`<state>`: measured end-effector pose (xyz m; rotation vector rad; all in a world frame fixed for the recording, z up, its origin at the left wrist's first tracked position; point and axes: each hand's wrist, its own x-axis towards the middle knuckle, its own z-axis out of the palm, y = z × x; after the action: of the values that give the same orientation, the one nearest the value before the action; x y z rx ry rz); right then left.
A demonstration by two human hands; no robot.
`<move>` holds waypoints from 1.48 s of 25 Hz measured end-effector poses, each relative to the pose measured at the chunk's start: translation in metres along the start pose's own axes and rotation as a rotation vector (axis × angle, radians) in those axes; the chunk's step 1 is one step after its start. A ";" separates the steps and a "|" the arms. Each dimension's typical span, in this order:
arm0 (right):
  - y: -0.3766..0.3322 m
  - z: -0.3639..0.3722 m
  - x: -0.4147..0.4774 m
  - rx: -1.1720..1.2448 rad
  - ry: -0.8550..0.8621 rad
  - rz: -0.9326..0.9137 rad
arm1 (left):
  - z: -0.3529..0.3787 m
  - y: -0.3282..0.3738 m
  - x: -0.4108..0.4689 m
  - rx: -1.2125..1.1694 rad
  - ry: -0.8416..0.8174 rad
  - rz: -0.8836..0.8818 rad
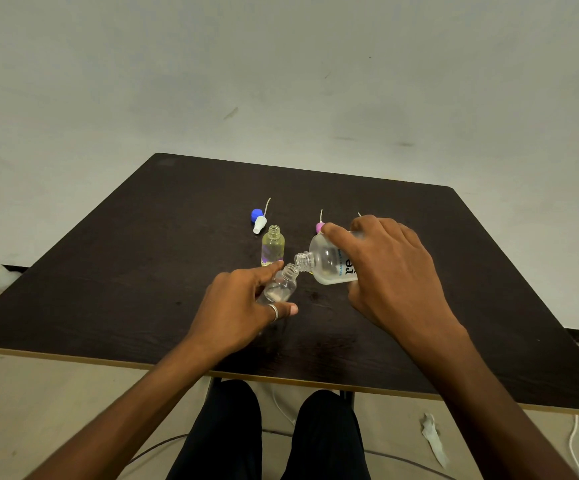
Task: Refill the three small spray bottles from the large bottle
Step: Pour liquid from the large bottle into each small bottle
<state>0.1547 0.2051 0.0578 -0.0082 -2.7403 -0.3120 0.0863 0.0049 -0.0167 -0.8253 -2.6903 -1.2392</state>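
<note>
- At frame centre, right hand (392, 275) fingers wrap the frosted large bottle (326, 263), tipped.
- Left hand (239, 306) fingers pinch the clear small bottle (281, 289), tilted, mouths meeting.

Bare dark brown wooden tabletop (108, 271) is lying wide at the left, at the right and along the near edge. The left hand (236, 313), gripping a tilted small clear bottle (281, 289), and the right hand (392, 271), gripping a tipped large translucent bottle (326, 265), are filling the middle. Just behind, an upright open bottle of yellowish liquid (273, 245), a blue-and-white spray cap (258, 220) and a pink spray cap (319, 226) are blocking the far side.
</note>
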 end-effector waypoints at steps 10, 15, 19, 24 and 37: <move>0.000 0.001 0.000 -0.003 -0.001 0.001 | 0.001 -0.003 0.000 -0.002 0.003 0.014; 0.000 0.002 0.000 -0.001 0.013 0.002 | 0.001 -0.004 0.000 -0.010 0.006 0.019; 0.000 0.002 0.000 -0.002 0.012 -0.002 | 0.001 -0.004 0.000 -0.011 0.012 0.023; 0.000 0.002 0.000 -0.005 0.010 0.000 | 0.001 -0.003 0.000 -0.002 0.007 0.021; 0.000 0.000 0.000 -0.002 0.003 -0.001 | 0.001 -0.004 0.000 0.004 0.000 0.014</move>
<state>0.1550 0.2049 0.0577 -0.0063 -2.7376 -0.3146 0.0843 0.0035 -0.0194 -0.8423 -2.6814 -1.2301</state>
